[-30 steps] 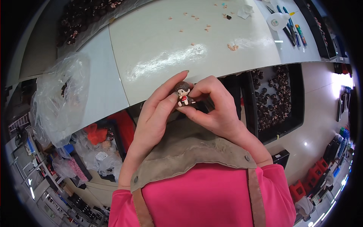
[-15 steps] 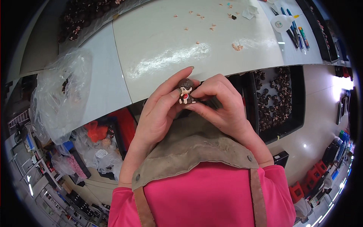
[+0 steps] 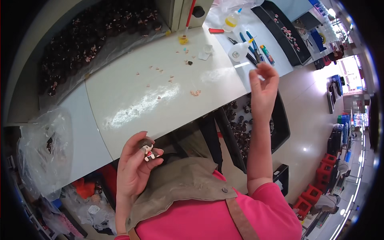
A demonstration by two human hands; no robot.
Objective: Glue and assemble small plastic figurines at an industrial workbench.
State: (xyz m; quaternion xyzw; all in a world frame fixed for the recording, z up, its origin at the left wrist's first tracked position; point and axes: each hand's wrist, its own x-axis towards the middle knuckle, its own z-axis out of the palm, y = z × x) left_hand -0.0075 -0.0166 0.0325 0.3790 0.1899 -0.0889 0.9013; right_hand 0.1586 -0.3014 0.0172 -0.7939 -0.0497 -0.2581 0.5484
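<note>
Holding the figurine (image 3: 148,152), the left hand (image 3: 132,170) partly hides it.

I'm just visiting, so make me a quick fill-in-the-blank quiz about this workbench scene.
1. Of the left hand and right hand, the ____ one holds the figurine.
2. The white squeeze bottle has a ____ tip.
3. The shirt beneath the apron is ____.

Missing words: left; yellow; pink.
</note>
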